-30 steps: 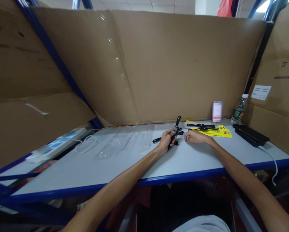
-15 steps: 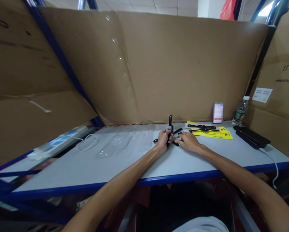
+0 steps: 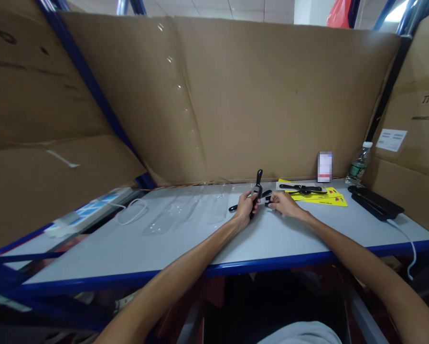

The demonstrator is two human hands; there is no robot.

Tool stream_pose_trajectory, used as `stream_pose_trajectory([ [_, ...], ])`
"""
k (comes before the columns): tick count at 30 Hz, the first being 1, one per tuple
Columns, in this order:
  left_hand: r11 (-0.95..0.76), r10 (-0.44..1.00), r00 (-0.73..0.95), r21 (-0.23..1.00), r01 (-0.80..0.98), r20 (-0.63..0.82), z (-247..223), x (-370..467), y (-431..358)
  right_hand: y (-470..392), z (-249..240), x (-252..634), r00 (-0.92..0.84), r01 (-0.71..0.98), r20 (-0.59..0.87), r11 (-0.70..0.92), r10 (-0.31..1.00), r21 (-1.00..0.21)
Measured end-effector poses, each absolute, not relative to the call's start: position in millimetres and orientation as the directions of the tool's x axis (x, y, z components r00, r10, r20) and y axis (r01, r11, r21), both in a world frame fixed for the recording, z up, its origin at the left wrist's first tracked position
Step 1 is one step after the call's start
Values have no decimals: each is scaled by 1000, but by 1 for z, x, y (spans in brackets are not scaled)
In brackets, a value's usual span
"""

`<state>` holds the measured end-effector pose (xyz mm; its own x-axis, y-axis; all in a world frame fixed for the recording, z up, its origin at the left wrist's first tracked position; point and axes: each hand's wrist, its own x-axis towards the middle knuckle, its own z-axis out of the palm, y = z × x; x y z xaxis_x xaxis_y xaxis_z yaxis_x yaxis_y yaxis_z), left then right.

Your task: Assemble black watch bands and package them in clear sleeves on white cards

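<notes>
A cardboard panel [image 3: 253, 95] stands behind a pale table [image 3: 128, 253] edged in blue. At the right, a cardboard box [image 3: 401, 177], cut off by the picture's edge, bears a π-like printed mark, a dark line of print and a white label [image 3: 391, 140]; the label's lines are too small to read. Clear plastic packaging [image 3: 175, 215] lies left of the hands, and a white power strip [image 3: 92, 210] sits beyond the table's left side.

The left hand [image 3: 245, 204] is closed firmly around a black tool [image 3: 259, 184], one handle pointing up and the middle partly covered by fingers. Another black tool [image 3: 232, 209] lies crosswise on the table behind that hand, only its ends showing. The right hand [image 3: 283, 204], just beside, has its fingertips drawn together on a small black piece [image 3: 268, 204], as far as this small, partly covered view allows me to say.

At the right, a black case [image 3: 375, 203] has a white cable. Yellow cards [image 3: 329, 200] carry capitals too blurred to read, partly hidden under further black tools [image 3: 302, 189]. A bottle [image 3: 358, 167] wears a green label, its wording unclear; the phone [image 3: 325, 167] has a pixelated screen.
</notes>
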<state>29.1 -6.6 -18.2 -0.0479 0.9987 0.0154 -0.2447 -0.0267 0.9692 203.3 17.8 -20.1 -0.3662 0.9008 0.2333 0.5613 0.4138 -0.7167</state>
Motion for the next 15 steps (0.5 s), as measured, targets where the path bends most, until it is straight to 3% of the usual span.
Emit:
stream_pose_trajectory([
  [9,34,989,151,985,-172,-8,-19,31,-10,29,0,217,-206,183,243,282,948,-942],
  [15,190,913,381,978,-88,-143,-18,31,-12,31,4,221,-211,196,295,336,932,-921],
])
